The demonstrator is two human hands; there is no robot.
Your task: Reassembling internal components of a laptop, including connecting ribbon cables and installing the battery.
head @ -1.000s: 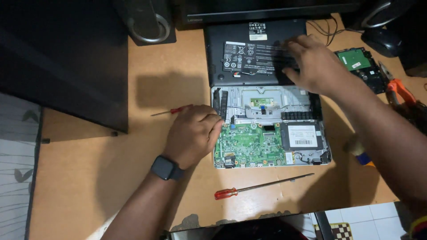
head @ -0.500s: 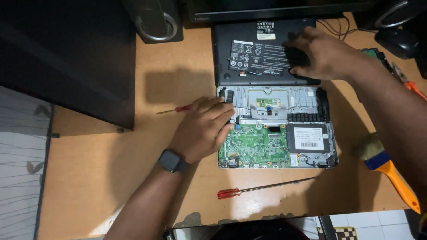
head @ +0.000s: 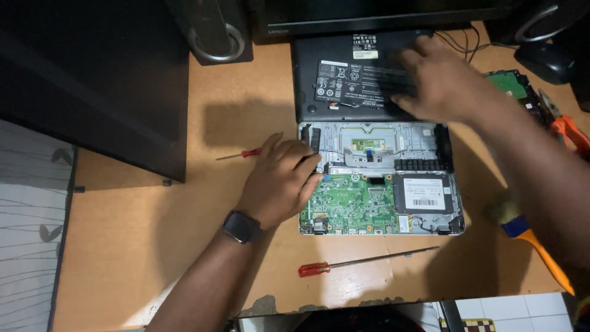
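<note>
An opened laptop (head: 381, 178) is laid flat near the middle of the wooden surface (head: 141, 246), its underside exposed. A green circuit board (head: 350, 203) is seen in the lower left part, a silver drive (head: 424, 193) with a white label at the lower right. A black battery (head: 356, 77) is laid just beyond the laptop's far edge, touching or nearly touching it; which one cannot be told.

The left hand (head: 279, 181) is rested on the laptop's left edge, fingers pressed flat and together against the frame, nothing clamped in its grip. A dark watch (head: 241, 226) is worn on that wrist. The right hand (head: 439, 80) is placed on the right part of the battery, fingers spread over it; the view is blurred, so whether the grip is closed on the battery cannot be told.

A small red-handled screwdriver (head: 239, 154) is laid just left of the left hand. A longer red-handled screwdriver (head: 362, 263) is laid near the laptop's front edge, apart from it. A brush (head: 531, 240) with blue band and orange handle is seen at the right, partly hidden by the right forearm. Orange-handled pliers (head: 568, 126) and another green board (head: 510, 83) are seen at the far right. A dark speaker (head: 215, 31) is stood at the back left, a black cabinet (head: 92, 80) at the left.
</note>
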